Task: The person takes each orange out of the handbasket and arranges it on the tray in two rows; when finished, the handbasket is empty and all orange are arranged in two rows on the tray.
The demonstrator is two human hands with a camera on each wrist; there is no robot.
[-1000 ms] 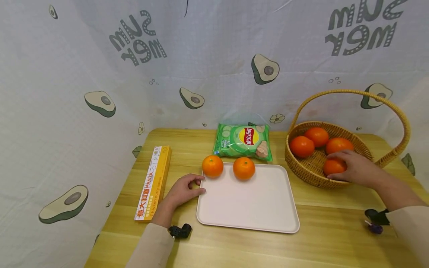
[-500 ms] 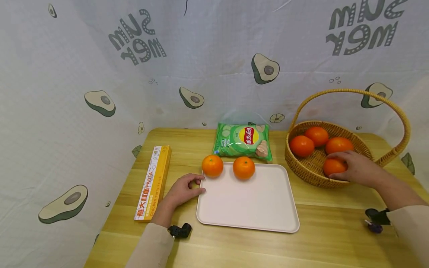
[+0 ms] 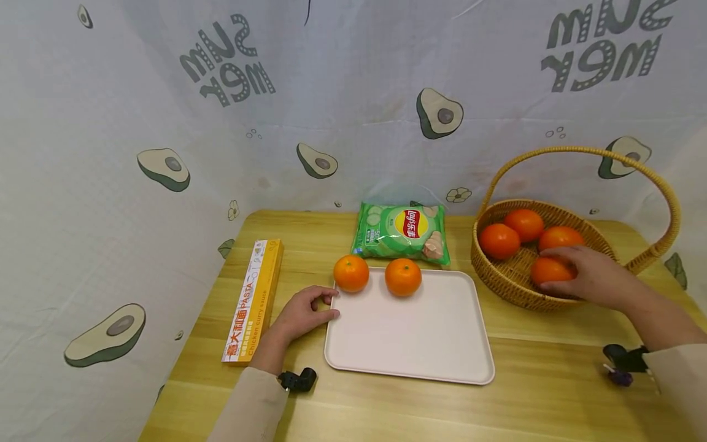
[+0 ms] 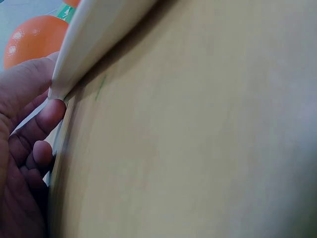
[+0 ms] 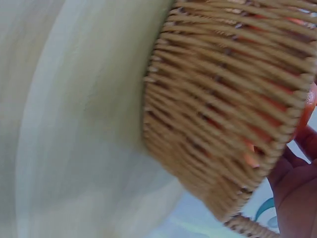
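My left hand (image 3: 304,314) holds the left edge of a white rectangular tray (image 3: 411,334). In the left wrist view, the thumb lies over the tray's rim (image 4: 94,42) with a fingertip below it. Two oranges (image 3: 351,274) with green stem ends sit along the tray's far edge, one at the corner. On the right, my right hand (image 3: 599,279) reaches over the near rim of a wicker basket (image 3: 499,283) and grips an orange (image 3: 549,272) inside it. Several other oranges (image 3: 499,240) lie behind that one. In the right wrist view, the basket wall (image 5: 223,89) hides most of the fruit.
A green bag of potato chips (image 3: 400,233) lies behind the tray. To the left, a yellow and white pasta box (image 3: 253,302) lies lengthwise on the wooden table (image 3: 386,411). The basket's tall handle (image 3: 580,149) arches above the fruit. A printed curtain (image 3: 353,110) hangs behind.
The orange in my right hand has shifted slightly left within the basket, the hand moving with it. My left hand stays at the tray's edge.
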